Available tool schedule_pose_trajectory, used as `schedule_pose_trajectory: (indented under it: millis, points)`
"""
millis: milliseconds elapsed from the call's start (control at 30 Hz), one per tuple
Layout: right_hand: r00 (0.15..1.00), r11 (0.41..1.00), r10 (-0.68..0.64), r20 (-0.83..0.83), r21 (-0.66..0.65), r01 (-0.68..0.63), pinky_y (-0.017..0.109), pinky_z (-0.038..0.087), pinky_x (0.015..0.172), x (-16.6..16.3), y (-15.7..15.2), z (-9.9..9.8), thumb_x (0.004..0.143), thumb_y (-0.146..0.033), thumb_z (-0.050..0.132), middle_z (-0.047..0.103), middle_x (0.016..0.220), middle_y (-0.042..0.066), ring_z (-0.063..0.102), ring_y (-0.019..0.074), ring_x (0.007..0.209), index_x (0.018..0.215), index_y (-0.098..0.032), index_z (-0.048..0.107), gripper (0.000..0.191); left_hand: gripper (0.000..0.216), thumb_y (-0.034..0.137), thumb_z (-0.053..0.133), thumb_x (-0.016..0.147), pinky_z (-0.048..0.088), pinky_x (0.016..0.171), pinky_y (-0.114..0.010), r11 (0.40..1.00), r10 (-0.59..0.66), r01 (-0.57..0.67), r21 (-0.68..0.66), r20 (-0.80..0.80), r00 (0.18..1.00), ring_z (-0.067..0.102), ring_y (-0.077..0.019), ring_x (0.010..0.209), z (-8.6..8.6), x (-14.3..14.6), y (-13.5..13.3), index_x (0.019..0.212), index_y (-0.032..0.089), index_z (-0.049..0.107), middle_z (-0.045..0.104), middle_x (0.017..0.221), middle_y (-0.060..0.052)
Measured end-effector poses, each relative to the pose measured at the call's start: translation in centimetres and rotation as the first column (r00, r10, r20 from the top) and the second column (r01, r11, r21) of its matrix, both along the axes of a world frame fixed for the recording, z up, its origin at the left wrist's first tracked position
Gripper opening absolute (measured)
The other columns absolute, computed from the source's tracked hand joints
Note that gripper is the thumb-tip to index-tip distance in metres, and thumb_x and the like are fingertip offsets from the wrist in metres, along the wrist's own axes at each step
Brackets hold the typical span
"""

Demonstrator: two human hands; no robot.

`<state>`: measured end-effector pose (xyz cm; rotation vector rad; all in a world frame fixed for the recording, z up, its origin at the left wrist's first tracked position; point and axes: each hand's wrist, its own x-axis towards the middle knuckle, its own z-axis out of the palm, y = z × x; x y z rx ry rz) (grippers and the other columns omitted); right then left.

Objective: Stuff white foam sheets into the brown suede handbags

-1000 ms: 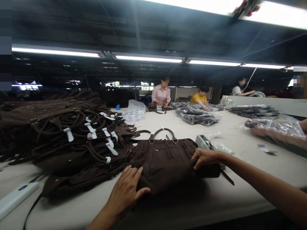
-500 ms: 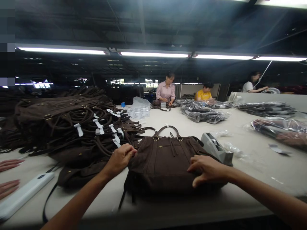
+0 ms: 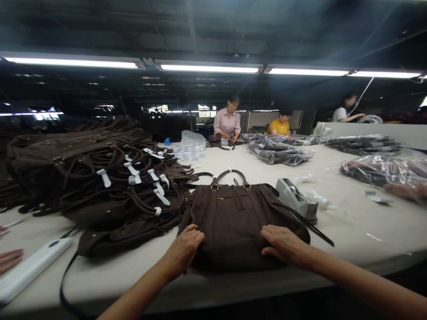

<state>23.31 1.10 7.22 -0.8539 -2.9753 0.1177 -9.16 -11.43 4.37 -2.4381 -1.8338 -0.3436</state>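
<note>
From my console I see a white device (image 3: 36,267) by the near left edge of the table (image 3: 353,235), plastic-wrapped bundles (image 3: 363,144) toward the far edge, and a pink-shirted co-worker (image 3: 227,123) behind it.

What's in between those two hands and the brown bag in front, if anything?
Nothing visible: the left hand and right hand both touch the brown bag. The grey tape dispenser stands off to its right, not between.
</note>
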Motion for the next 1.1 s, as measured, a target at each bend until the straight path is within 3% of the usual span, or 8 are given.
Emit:
schedule_pose_trajectory:
  millis: [167, 267, 433, 567, 733, 900, 1000, 1100]
  points:
    - [0.982, 0.993, 0.039, -0.187, -0.105, -0.059, 0.025, 0.038, 0.066, 1.0, 1.5, 7.9, 0.094, -0.042, 0.053, 0.058, 0.080, 0.001, 0.054, 0.0150, 0.072, 0.077, -0.020, 0.044, 0.028, 0.008, 0.013, 0.048, 0.071, 0.043, 0.073, -0.025, 0.986, 0.053, -0.005, -0.168, 0.285, 0.957, 0.055, -0.0158, 0.083, 8.7, -1.7, -0.2, 0.073, 0.021, 0.044, 0.057, 0.080, 0.002]
    - [0.988, 0.999, 0.054, -0.141, 0.016, -0.052, 0.027, 0.039, 0.069, -0.2, 3.3, 9.8, 0.095, -0.039, 0.050, 0.059, 0.086, 0.003, 0.056, 0.0168, 0.075, 0.083, -0.020, 0.047, 0.023, 0.004, 0.025, 0.050, 0.079, 0.041, 0.067, -0.025, 0.975, 0.094, -0.047, -0.218, 0.209, 0.974, 0.057, -0.0152, 0.076, 12.1, -2.2, 1.3, 0.078, 0.021, 0.048, 0.058, 0.078, 0.003]
    - [0.989, 0.982, 0.148, 0.029, 0.112, -0.150, 0.030, 0.040, 0.070, -3.9, 7.3, 3.9, 0.097, -0.033, 0.046, 0.060, 0.104, 0.009, 0.060, 0.0195, 0.080, 0.100, -0.017, 0.052, 0.017, 0.009, 0.015, 0.050, 0.079, 0.040, 0.075, -0.032, 0.979, 0.139, -0.156, -0.132, -0.126, 0.982, 0.062, -0.0227, 0.078, 9.5, -1.6, 4.7, 0.086, 0.021, 0.050, 0.065, 0.076, -0.003]
    - [0.994, 0.999, 0.032, -0.101, -0.022, -0.034, 0.029, 0.040, 0.071, -3.7, 9.5, 0.5, 0.094, -0.050, 0.047, 0.062, 0.095, 0.006, 0.059, 0.0203, 0.083, 0.091, -0.018, 0.055, 0.033, 0.016, 0.008, 0.047, 0.079, 0.038, 0.080, -0.035, 0.982, 0.156, -0.172, -0.072, -0.190, 0.969, 0.063, -0.0243, 0.081, 7.0, -1.5, 4.6, 0.090, 0.020, 0.050, 0.069, 0.082, -0.007]
    - [0.984, 0.932, -0.153, -0.093, -0.344, 0.113, 0.026, 0.039, 0.067, -1.3, 8.6, 2.5, 0.078, -0.061, 0.063, 0.065, 0.084, 0.002, 0.060, 0.0206, 0.080, 0.083, -0.020, 0.058, 0.041, 0.025, 0.001, 0.039, 0.077, 0.038, 0.080, -0.035, 0.989, 0.136, -0.146, -0.034, -0.207, 0.969, 0.060, -0.0224, 0.079, 6.7, -1.6, 3.0, 0.088, 0.020, 0.051, 0.067, 0.082, -0.006]
    - [0.999, 0.995, -0.020, 0.035, -0.093, 0.023, 0.028, 0.035, 0.065, -1.9, 4.7, 3.3, 0.077, -0.035, 0.071, 0.067, 0.090, 0.003, 0.064, 0.0251, 0.086, 0.088, -0.021, 0.054, 0.024, 0.013, 0.024, 0.057, 0.081, 0.041, 0.080, -0.033, 0.981, 0.115, -0.130, -0.143, -0.109, 0.987, 0.061, -0.0230, 0.090, 7.7, -0.5, 2.4, 0.093, 0.020, 0.056, 0.066, 0.095, -0.004]
    - [0.997, 0.997, 0.070, 0.020, 0.029, -0.070, 0.029, 0.037, 0.067, -2.5, 3.7, 2.2, 0.082, -0.024, 0.064, 0.067, 0.097, 0.004, 0.065, 0.0239, 0.088, 0.093, -0.021, 0.052, 0.017, 0.040, 0.055, 0.068, 0.074, 0.044, 0.069, -0.030, 0.934, 0.178, -0.170, -0.315, -0.005, 0.984, 0.064, -0.0245, 0.089, 7.4, 0.6, 2.4, 0.096, 0.023, 0.062, 0.069, 0.098, -0.004]
    - [0.999, 0.999, 0.053, -0.014, -0.006, -0.053, 0.029, 0.039, 0.069, -1.8, 4.3, 1.7, 0.084, -0.032, 0.064, 0.067, 0.095, 0.004, 0.065, 0.0234, 0.087, 0.091, -0.021, 0.052, 0.017, 0.029, 0.049, 0.069, 0.076, 0.044, 0.065, -0.030, 0.930, 0.224, -0.226, -0.291, -0.039, 0.974, 0.066, -0.0254, 0.084, 6.0, 2.0, 2.3, 0.082, 0.021, 0.065, 0.070, 0.087, -0.004]
